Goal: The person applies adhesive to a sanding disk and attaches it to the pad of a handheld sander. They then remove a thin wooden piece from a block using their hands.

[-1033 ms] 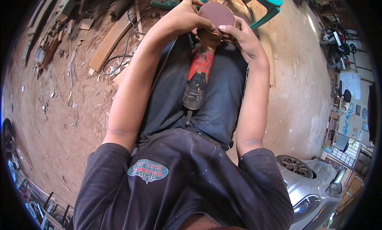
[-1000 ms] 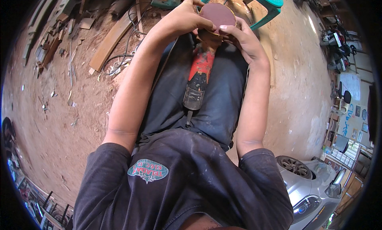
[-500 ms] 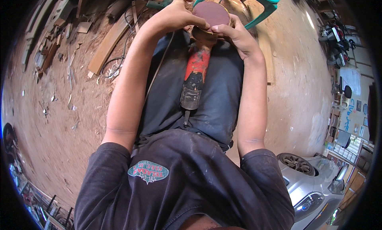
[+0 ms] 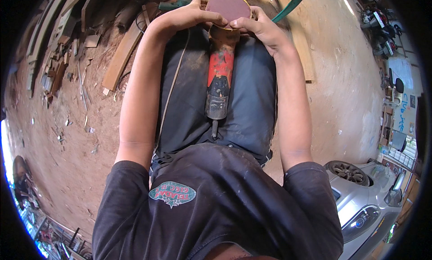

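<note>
A red and black angle grinder (image 4: 220, 66) lies along my lap between my thighs, its head pointing away from me. At its far end a round, dull maroon sanding disc (image 4: 229, 9) with a yellowish rim faces up. My left hand (image 4: 194, 14) grips the disc's left edge, its thumb lying on the near rim. From the right, my right hand (image 4: 264, 29) presses its thumb to the same near rim, close to the left thumb. The fingers beneath the disc are mostly hidden. A cord (image 4: 176, 85) runs down over my left thigh.
Wooden planks (image 4: 120, 62) and offcuts lie on the dirt floor to the left. A green power tool (image 4: 173, 4) sits beyond my left hand, and a green plastic chair leg (image 4: 290, 5) stands beyond the right. A silver car (image 4: 364, 192) is at the lower right.
The disc and both hands sit slightly higher and further left in the picture. My left fingers, raised beside the disc before, are now closer against its edge. Both thumbs stay on the near rim.
</note>
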Tool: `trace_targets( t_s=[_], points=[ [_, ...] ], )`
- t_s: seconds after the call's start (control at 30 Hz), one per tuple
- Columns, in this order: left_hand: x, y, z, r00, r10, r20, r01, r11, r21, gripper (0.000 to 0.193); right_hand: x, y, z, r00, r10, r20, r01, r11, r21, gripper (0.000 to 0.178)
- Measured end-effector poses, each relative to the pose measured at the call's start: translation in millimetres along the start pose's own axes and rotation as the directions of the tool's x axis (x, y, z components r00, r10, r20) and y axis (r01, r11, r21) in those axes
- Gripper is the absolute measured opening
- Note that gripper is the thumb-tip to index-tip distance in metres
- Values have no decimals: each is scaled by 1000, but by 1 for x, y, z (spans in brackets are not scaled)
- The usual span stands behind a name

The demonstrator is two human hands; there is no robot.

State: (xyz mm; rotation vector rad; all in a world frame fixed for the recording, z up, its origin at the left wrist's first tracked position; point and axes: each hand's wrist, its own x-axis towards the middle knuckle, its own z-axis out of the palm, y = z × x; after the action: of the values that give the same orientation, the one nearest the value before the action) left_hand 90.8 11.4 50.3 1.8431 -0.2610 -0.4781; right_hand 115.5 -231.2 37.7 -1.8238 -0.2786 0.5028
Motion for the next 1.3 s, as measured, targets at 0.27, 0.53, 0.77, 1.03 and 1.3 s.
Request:
trace_targets(
  t_s=[0.27, 0.53, 0.77, 1.03, 1.3],
  points=[
    [9, -22, 0, 993, 68, -95, -70, 997, -18, 82, 9, 4, -7, 994, -3, 106, -7, 996, 92, 78],
    [-5, 0, -1, 995, -66, -79, 59, 994, -89, 102, 5, 1, -9, 992, 60, 107, -79, 979, 185, 55],
    [-4, 2, -4, 994, -80, -81, 76, 996, -54, 102, 2, -7, -3, 998, 35, 55, -43, 986, 161, 78],
    [9, -29, 0, 992, 20, -127, -26, 999, -42, 81, 4, -4, -1, 999, 49, 25, -52, 988, 146, 56],
    [3, -11, 0, 1000, 2, -19, -4, 996, -95, 77, 7, 2, -2, 999, 51, 12, -53, 985, 163, 50]
  ],
)
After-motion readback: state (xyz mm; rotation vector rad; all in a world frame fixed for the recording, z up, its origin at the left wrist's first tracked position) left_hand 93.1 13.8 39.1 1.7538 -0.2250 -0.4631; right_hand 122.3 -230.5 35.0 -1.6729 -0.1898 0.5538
